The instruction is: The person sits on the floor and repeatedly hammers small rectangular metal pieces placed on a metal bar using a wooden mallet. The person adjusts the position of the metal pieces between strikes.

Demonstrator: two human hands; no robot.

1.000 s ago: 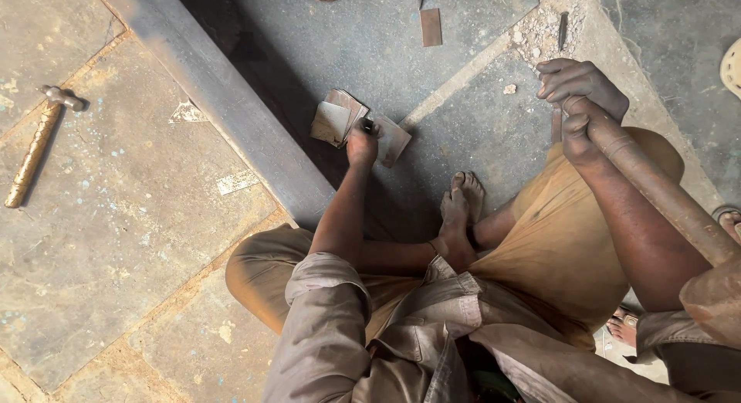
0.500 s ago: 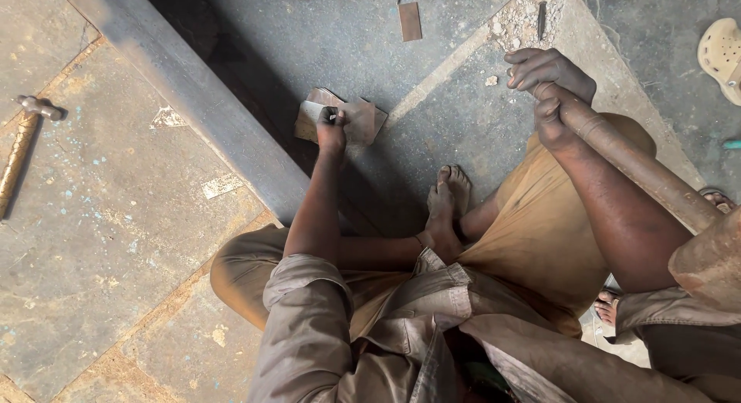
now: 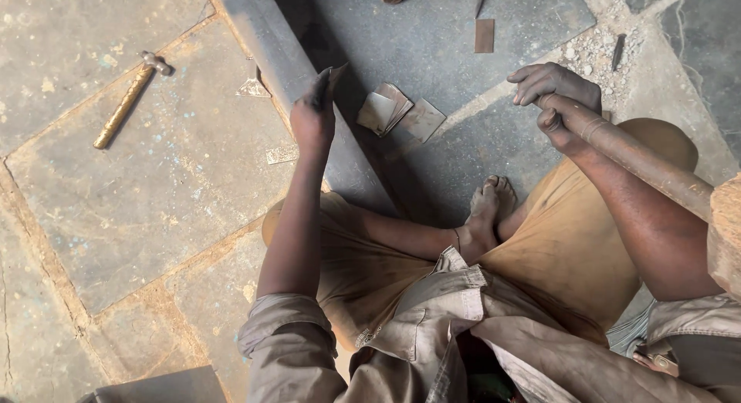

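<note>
While you sit on the stone floor (image 3: 154,187), your right hand (image 3: 559,102) wraps its fingers tight round a long, heavy, rigid wooden handle (image 3: 641,164), axis running from top-centre down to the right. Grip low for control. Your left hand (image 3: 312,113) pinches a thin, stiff, light sheet piece (image 3: 337,71), edge pointing up-right.

Rough matt stone floor (image 3: 154,187); dull metal sheets (image 3: 401,113); worn wooden-handled hammer (image 3: 127,100); rusty rod (image 3: 641,164)
</note>
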